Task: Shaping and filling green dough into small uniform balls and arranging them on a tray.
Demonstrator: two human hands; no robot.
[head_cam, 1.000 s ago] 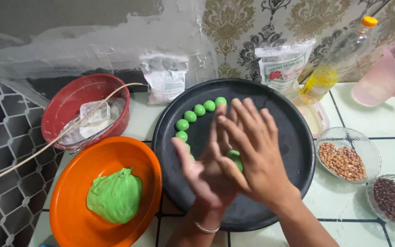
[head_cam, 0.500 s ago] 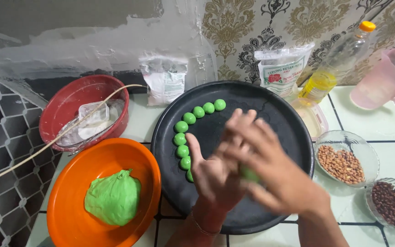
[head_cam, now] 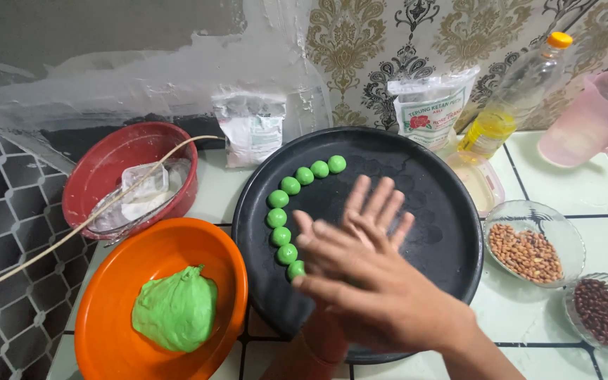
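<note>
At the far left a red bowl point(head_cam: 129, 176) sits on the tiled bench point(head_cam: 529, 317), with a clear plastic tub point(head_cam: 146, 193) inside it and a thin cord point(head_cam: 86, 218) running across its rim. Just in front of it an orange bowl point(head_cam: 160, 302) holds a lump of green dough point(head_cam: 175, 309), lying toward the middle of the bowl. A small white packet point(head_cam: 251, 134) leans against the wall behind. To the right lies a big round black tray point(head_cam: 423, 176), and along its left side a curved row of small green dough balls point(head_cam: 283, 225) runs from the upper middle down toward the near edge, each ball close to the next. Over the near half of the tray the two hands are pressed together, palm to palm: the left hand point(head_cam: 360, 218) lies underneath with fingers spread and pointing away, the right hand point(head_cam: 371, 288) lies flat across the top of it, fingers pointing left. Both are stretched out flat, not clenched; whether anything sits between the palms I cannot tell, since the upper hand hides it. Behind the tray stand a printed flour bag point(head_cam: 431, 105) and a bottle of yellow oil point(head_cam: 515, 91), with a pink jug point(head_cam: 592, 116) at the far right. Near the right edge of the tray are a glass dish of pale peanuts point(head_cam: 529, 250) and another of dark brown peanuts point(head_cam: 606, 313)
</note>
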